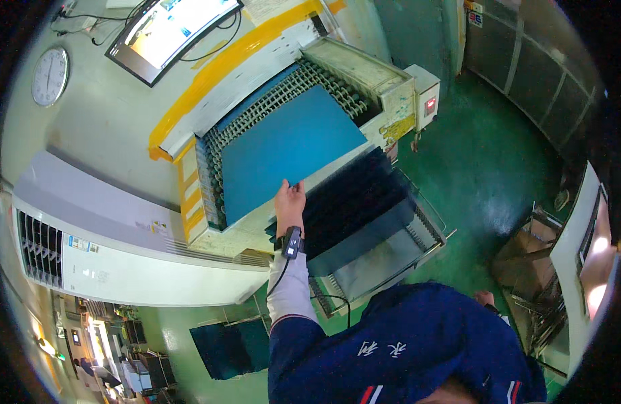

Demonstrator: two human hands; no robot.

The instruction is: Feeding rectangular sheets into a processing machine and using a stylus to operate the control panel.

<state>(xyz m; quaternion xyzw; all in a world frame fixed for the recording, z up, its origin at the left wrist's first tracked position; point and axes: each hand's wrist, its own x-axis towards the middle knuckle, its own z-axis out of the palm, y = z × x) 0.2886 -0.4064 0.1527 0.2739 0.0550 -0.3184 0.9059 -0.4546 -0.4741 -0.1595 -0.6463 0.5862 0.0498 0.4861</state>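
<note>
A flat blue panel (290, 148) lies on the rollers of a roller conveyor (256, 101). My left hand (290, 196) reaches up to the panel's near edge, its fingers bent and closed at that edge. A black device with a cable is strapped to that wrist. Just right of the forearm, several dark panels (364, 195) stand close together in a wheeled rack (418, 236) with slotted rails. My right hand (484, 297) shows only in small part beyond my blue-clad shoulder; its fingers are mostly hidden, and I see nothing in it.
A white air conditioner (135, 256) stands left of the conveyor. A control box (425, 97) sits at the conveyor's far right end. Dark panels (231, 347) are at lower left. Another rack (536, 269) and a white board (580, 249) stand at right on the green floor (485, 182).
</note>
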